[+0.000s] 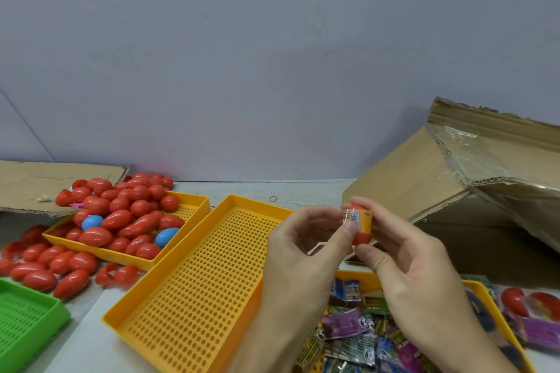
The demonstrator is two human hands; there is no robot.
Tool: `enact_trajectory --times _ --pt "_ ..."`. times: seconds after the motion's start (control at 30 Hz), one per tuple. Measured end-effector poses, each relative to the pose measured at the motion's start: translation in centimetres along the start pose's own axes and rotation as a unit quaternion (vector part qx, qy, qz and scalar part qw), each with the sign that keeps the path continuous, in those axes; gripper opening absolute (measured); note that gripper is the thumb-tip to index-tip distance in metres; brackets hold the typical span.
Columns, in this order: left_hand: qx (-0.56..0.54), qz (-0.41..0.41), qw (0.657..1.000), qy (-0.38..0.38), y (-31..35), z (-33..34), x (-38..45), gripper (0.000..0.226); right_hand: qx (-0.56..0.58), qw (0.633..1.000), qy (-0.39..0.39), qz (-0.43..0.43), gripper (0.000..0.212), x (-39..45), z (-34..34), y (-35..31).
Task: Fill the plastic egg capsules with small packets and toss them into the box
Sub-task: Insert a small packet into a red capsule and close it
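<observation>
While the right hand (pixel 403 254) grips the red egg (pixel 362 238) and the left hand (pixel 303 239) pinches a packet (pixel 354 219) seemingly half inside, a crooked push could crumple it; the box (pixel 424 179) waits at two o'clock.

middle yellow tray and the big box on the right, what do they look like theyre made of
The middle yellow tray looks like moulded plastic, matte to slightly glossy: uniform colour, thin upright rim, a regular grid of holes in its floor. The box looks like brown corrugated cardboard: fluting shows along its torn edges, and shiny clear tape, probably plastic, covers one flap.
</observation>
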State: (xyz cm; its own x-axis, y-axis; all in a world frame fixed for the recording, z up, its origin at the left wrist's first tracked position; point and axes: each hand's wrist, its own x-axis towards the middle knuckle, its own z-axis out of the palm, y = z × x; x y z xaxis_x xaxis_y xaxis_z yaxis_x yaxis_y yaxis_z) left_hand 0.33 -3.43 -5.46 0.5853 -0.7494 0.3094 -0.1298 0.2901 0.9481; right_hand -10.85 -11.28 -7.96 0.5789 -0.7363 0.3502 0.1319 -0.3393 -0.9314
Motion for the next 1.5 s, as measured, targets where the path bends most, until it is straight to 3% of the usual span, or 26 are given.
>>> enact_trajectory --times 0.13,0.27,0.43,0.7,0.97,1.13,1.33,1.5 --pt "0.006 -0.010 1.000 -0.004 0.0 0.0 0.0 0.004 0.006 1.000 0.010 0.000 0.049 0.0 0.1 -0.1" --pt "-0.040 -0.082 0.996 0.001 -0.1 0.2 0.0 0.014 -0.110 0.992 0.060 -0.012 0.051 -0.2 0.0 -0.2" --pt "-0.068 -0.131 0.988 -0.055 -0.3 0.4 0.1 0.018 -0.188 0.977 0.072 -0.064 0.050 -0.3 0.3 -0.6" --pt "-0.229 -0.228 0.942 -0.091 0.1 0.7 -0.1 0.050 -0.090 0.989 0.085 -0.077 0.051 -0.4 1.2 -1.5" --pt "-0.270 -0.242 0.928 -0.082 -0.1 0.4 0.0 0.034 -0.134 0.983 0.088 -0.090 0.053 -0.3 1.3 -1.8" --pt "-0.235 -0.225 0.945 -0.036 -0.3 0.4 0.4 0.023 -0.168 0.979 0.082 -0.083 0.053 -0.2 1.1 -1.5" --pt "-0.172 -0.154 0.964 0.135 0.1 -0.4 1.0 0.038 -0.158 0.982 0.090 -0.044 0.031 0.0 0.7 -1.4" --pt "-0.032 -0.115 0.984 0.129 2.2 0.2 1.3 0.022 -0.203 0.977 0.070 -0.014 0.034 0.3 0.6 -1.2"
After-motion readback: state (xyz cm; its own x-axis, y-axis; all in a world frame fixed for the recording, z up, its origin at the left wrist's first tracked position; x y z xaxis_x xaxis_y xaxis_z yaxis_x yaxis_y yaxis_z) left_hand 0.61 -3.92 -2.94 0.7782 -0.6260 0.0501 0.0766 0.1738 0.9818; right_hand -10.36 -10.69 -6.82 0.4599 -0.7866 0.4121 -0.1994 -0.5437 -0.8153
